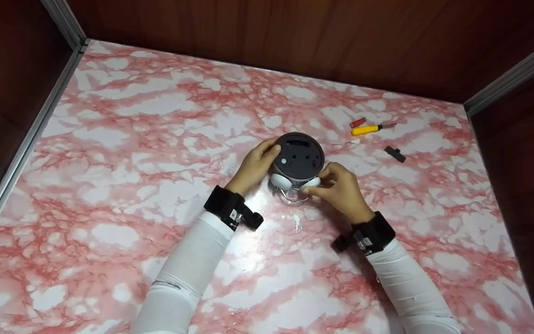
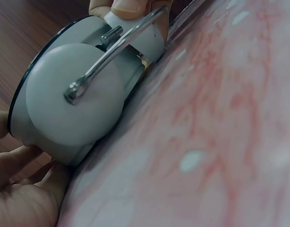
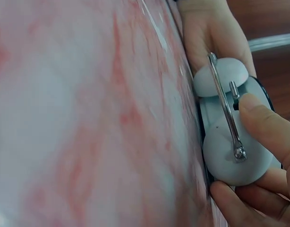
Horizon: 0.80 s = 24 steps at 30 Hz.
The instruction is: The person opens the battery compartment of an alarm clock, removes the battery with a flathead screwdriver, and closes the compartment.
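Note:
A twin-bell alarm clock (image 1: 299,160) lies on the table with its black back facing up and its bells toward me. On the back, a long slot stands uncovered. My left hand (image 1: 254,168) grips the clock's left side, thumb at the rim of the back. With thumb and fingers, my right hand (image 1: 345,191) pinches the right white bell (image 3: 237,153). The left bell (image 2: 74,94) shows whole in the left wrist view. A shiny metal handle (image 2: 123,42) spans both bells, and a small metal hammer (image 3: 234,89) sits between them.
Beyond the clock to the right lie a yellow screwdriver (image 1: 366,130), a red battery (image 1: 358,122) and a small black cover (image 1: 395,154). Dark wood panels (image 1: 267,37) wall in the marbled pink-and-white table (image 1: 165,139) at the back and sides.

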Available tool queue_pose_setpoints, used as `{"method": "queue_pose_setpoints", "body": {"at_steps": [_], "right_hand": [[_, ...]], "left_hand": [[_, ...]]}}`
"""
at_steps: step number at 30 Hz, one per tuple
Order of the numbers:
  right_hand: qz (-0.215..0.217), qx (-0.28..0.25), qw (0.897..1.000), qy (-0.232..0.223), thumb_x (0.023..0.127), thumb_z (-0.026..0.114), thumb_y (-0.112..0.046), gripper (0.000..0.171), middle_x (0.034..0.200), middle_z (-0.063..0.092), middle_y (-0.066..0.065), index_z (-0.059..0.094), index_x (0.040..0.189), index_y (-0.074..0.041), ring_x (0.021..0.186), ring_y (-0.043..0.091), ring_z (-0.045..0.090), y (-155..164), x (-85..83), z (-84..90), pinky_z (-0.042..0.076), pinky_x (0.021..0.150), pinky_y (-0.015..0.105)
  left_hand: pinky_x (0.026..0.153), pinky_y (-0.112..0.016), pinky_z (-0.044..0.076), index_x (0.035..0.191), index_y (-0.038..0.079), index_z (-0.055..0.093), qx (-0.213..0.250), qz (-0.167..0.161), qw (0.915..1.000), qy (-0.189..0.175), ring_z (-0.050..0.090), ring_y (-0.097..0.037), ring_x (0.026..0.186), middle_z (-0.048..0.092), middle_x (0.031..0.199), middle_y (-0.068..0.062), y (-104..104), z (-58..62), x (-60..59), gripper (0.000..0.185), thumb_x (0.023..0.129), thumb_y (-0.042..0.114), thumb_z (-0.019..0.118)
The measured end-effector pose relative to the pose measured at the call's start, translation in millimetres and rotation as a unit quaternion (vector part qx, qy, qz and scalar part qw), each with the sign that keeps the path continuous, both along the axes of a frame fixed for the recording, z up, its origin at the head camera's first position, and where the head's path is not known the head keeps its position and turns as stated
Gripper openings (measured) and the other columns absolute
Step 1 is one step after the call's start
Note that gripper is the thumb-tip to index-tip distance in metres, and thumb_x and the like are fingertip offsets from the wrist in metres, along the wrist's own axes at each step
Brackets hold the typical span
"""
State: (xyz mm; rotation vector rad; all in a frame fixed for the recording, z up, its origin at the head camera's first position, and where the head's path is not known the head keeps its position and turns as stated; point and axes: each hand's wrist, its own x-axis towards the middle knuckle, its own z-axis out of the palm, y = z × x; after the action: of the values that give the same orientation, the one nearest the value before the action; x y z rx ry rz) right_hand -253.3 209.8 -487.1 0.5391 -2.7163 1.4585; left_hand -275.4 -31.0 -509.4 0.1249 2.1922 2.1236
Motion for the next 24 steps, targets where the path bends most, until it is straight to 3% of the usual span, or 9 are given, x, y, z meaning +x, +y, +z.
{"method": "queue_pose_setpoints", "body": {"at_steps": [3,7,13,16,19,24], "right_hand": [[0.000,0.002,1.000,0.006,0.066,0.094,-0.002,0.043,0.092,0.063,0.017,0.059,0.088,0.008,0.088,0.028,0.070,-1,0.9,-0.2,0.061,0.078,0.043],[0.020,0.019,0.999,0.017,0.069,0.094,-0.007,0.041,0.091,0.063,0.014,0.059,0.087,0.004,0.088,0.025,0.070,0,0.3,1.8,0.062,0.077,0.036],[0.054,0.052,0.996,0.050,0.086,0.083,-0.015,0.025,0.092,0.062,0.010,0.064,0.088,0.000,0.089,0.020,0.069,9,-3.9,5.1,0.061,0.077,0.030],[0.047,0.079,0.994,0.064,0.095,0.074,-0.018,0.018,0.094,0.063,0.010,0.068,0.092,-0.001,0.090,0.018,0.068,16,-8.2,7.3,0.060,0.079,0.026],[0.031,0.103,0.992,0.064,0.098,0.069,-0.017,0.017,0.096,0.064,0.010,0.070,0.095,-0.001,0.090,0.017,0.066,24,-14.2,10.1,0.059,0.078,0.024],[0.001,0.121,0.990,0.066,0.099,0.067,-0.013,0.015,0.101,0.066,0.014,0.071,0.100,0.002,0.094,0.025,0.068,42,-26.5,14.0,0.060,0.081,0.036]], "left_hand": [[0.113,-0.028,0.037,0.146,0.007,0.053,0.023,-0.007,0.9997,-0.006,0.052,-0.020,0.134,0.057,0.144,-0.010,0,0.3,0.2,0.044,0.107,0.028,0.052],[0.114,-0.028,0.037,0.147,0.007,0.052,0.041,-0.012,0.9990,-0.012,0.052,-0.021,0.134,0.056,0.146,-0.011,0,0.2,0.4,0.044,0.107,0.027,0.053],[0.116,-0.029,0.035,0.147,0.007,0.052,0.041,-0.015,0.9990,-0.013,0.049,-0.021,0.137,0.054,0.147,-0.010,1,0.2,0.4,0.044,0.107,0.025,0.052],[0.116,-0.029,0.034,0.146,0.007,0.052,0.041,-0.013,0.9989,-0.015,0.049,-0.020,0.137,0.054,0.147,-0.010,2,0.4,0.6,0.043,0.107,0.025,0.052],[0.116,-0.030,0.034,0.146,0.008,0.053,0.048,-0.012,0.9986,-0.018,0.049,-0.021,0.137,0.055,0.147,-0.009,2,0.4,0.8,0.042,0.107,0.024,0.053],[0.116,-0.031,0.035,0.146,0.008,0.053,0.058,-0.012,0.9980,-0.025,0.050,-0.021,0.137,0.054,0.147,-0.009,2,0.2,0.9,0.043,0.107,0.025,0.054]]}}
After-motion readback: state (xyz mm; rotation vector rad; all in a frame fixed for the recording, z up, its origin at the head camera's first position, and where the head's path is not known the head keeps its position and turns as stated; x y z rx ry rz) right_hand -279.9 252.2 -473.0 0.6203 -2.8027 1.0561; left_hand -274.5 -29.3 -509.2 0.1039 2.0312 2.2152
